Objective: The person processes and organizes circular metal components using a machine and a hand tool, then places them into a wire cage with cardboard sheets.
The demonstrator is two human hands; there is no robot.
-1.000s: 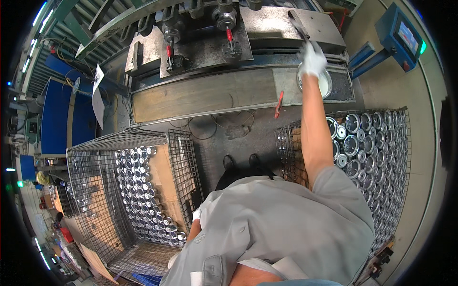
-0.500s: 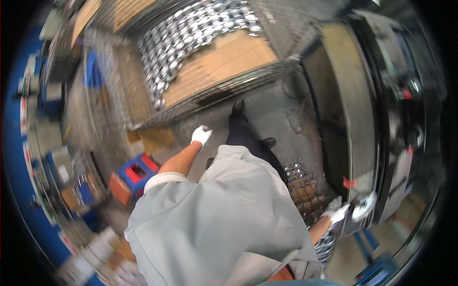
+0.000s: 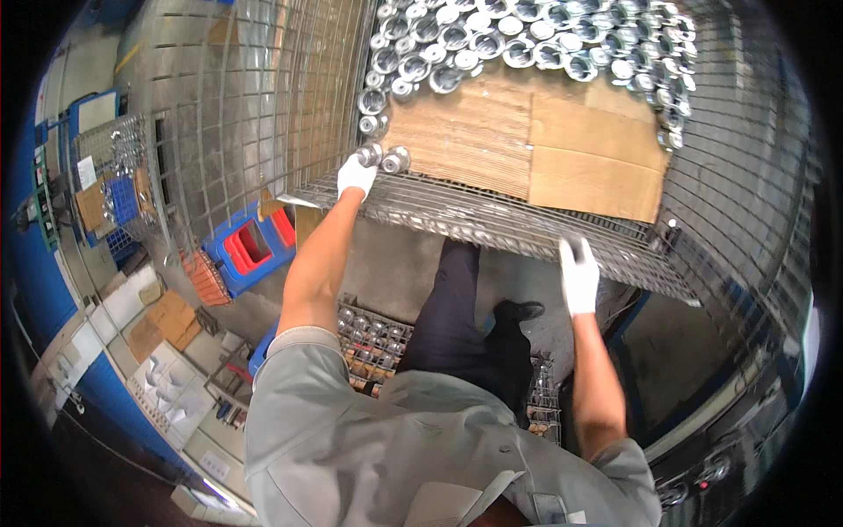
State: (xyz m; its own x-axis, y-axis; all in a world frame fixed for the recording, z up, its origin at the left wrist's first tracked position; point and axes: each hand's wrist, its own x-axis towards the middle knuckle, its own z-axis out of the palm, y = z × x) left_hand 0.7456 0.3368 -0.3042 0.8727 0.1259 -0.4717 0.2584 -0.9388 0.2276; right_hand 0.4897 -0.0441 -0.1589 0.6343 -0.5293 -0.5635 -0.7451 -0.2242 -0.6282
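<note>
A large wire basket (image 3: 492, 224) stands in front of me, lined with brown cardboard (image 3: 527, 145), with several shiny metal cups (image 3: 492, 39) in rows at its far side. My left hand (image 3: 356, 174), in a white glove, reaches over the basket's near left corner and closes on a metal cup (image 3: 370, 155). A second metal cup (image 3: 396, 161) lies right beside it on the cardboard. My right hand (image 3: 579, 274), also gloved, hangs just below the basket's front rim with fingers stretched out and nothing in it.
A blue crate with red bins (image 3: 255, 246) sits on the floor at the left. A lower wire basket of metal parts (image 3: 373, 338) is beside my legs. Another wire cage (image 3: 118, 176) and cardboard boxes (image 3: 167, 321) stand further left. A dark machine (image 3: 702, 457) is at the lower right.
I have turned away from the machine to the wire basket. My right hand let go of the round white-lined part there. My left hand rose to the cup in the basket's corner.
</note>
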